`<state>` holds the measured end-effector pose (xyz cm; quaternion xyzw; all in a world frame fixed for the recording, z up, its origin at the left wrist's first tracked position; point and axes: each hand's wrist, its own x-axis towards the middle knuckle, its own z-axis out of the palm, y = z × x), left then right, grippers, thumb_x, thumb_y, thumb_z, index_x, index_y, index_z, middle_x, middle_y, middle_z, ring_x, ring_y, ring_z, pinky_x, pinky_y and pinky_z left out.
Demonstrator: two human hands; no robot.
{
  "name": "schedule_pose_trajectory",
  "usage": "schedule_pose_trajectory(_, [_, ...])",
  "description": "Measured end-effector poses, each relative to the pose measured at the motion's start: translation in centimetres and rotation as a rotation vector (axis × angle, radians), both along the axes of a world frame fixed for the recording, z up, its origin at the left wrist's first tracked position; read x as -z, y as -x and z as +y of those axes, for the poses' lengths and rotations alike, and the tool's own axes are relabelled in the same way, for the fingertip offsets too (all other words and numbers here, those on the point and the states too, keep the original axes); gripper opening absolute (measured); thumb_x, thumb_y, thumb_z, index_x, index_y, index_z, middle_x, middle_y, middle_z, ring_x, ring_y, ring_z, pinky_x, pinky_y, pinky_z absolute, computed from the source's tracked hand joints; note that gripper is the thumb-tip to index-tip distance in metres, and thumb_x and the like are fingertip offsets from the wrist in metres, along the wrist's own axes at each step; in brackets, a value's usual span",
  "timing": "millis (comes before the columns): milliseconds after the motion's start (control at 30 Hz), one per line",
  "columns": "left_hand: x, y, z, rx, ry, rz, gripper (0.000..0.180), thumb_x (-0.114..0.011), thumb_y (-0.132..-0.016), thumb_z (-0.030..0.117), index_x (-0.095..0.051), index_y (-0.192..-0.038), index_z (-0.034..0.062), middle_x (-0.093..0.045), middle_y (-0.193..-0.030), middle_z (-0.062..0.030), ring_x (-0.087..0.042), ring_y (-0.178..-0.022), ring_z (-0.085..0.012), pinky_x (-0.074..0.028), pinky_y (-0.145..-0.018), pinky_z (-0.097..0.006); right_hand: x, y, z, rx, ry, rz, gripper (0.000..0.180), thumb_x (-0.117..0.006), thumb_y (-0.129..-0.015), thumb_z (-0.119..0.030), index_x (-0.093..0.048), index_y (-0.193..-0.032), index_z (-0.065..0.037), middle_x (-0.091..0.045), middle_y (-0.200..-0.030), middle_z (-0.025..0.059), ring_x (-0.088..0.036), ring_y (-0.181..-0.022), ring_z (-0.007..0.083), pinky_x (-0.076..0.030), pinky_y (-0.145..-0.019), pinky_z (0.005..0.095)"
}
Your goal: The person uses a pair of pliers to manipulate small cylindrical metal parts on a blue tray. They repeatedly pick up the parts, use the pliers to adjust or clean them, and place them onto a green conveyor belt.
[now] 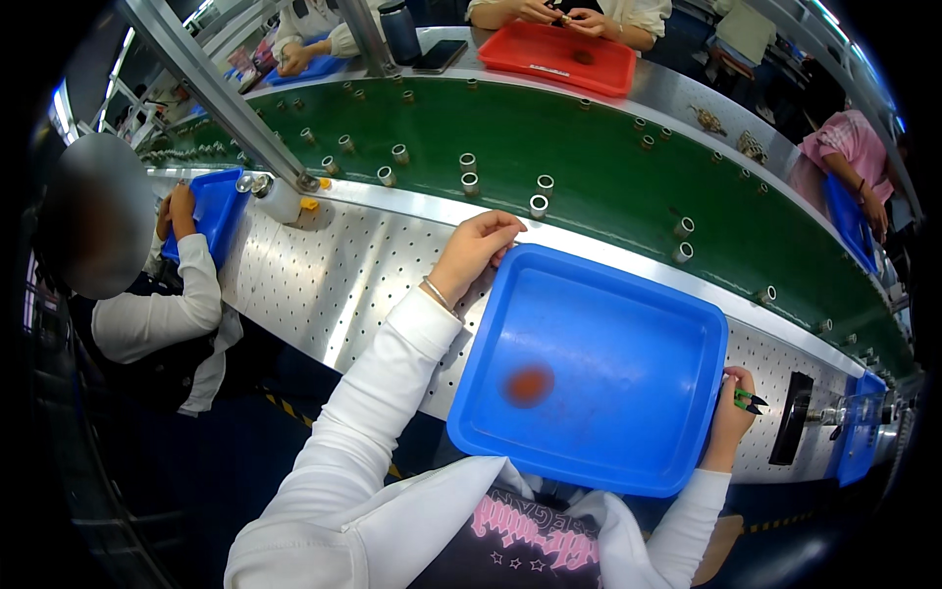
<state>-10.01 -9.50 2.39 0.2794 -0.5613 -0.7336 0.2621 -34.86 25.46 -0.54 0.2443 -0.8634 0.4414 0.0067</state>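
Note:
A blue plastic tray (687,324) lies on the perforated metal bench in front of me, with a blurred reddish spot (529,384) on its floor. My left hand (475,251) rests at the tray's far left corner, fingers curled near the rim, close to a small metal cylinder (538,205) on the green conveyor belt (589,147). My right hand (731,412) is at the tray's right edge and grips a small tool with green and black handles (751,400).
Several small metal cylinders ride the green belt. Co-workers sit around: one at left with a blue tray (218,211), one across with a red tray (559,57), another at far right. A metal post (211,83) crosses at left. A black phone (791,417) lies at right.

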Motion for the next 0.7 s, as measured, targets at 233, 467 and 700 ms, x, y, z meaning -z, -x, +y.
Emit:
schedule_pose_trajectory(233, [0.23,-0.15,-0.09,-0.007,0.054,-0.014,0.016,-0.055,-0.087,0.013,-0.061,-0.097,0.0012,-0.051,-0.07,0.0039,-0.044,-0.062,-0.0038,-0.037,-0.057,-0.016,-0.22,-0.38,-0.27,0.017,-0.023,0.048,0.013,-0.055,-0.088,-0.013,-0.06,-0.081,-0.003,-0.053,-0.063,-0.001,-0.045,-0.057,0.0055,-0.035,-0.052,0.021])
schedule_pose_trajectory(467, [0.17,-0.04,-0.08,-0.022,0.008,0.008,0.013,-0.056,-0.087,0.01,-0.061,-0.095,0.0006,-0.051,-0.07,0.0027,-0.042,-0.058,-0.0038,-0.036,-0.052,-0.016,0.09,-0.22,-0.17,-0.009,-0.006,0.077,0.018,-0.056,-0.089,-0.016,-0.059,-0.078,-0.002,-0.053,-0.063,-0.0005,-0.045,-0.057,0.0056,-0.035,-0.052,0.0211])
schedule_pose_trajectory(700, [0.18,-0.25,-0.19,-0.017,-0.005,-0.009,0.016,-0.056,-0.088,0.014,-0.062,-0.096,0.0016,-0.051,-0.07,0.0038,-0.045,-0.062,-0.0039,-0.037,-0.057,-0.017,-0.41,-0.64,-0.48,-0.014,-0.034,0.083,0.022,-0.054,-0.091,-0.019,-0.057,-0.076,-0.003,-0.052,-0.063,-0.0003,-0.044,-0.058,0.0063,-0.035,-0.053,0.0213])
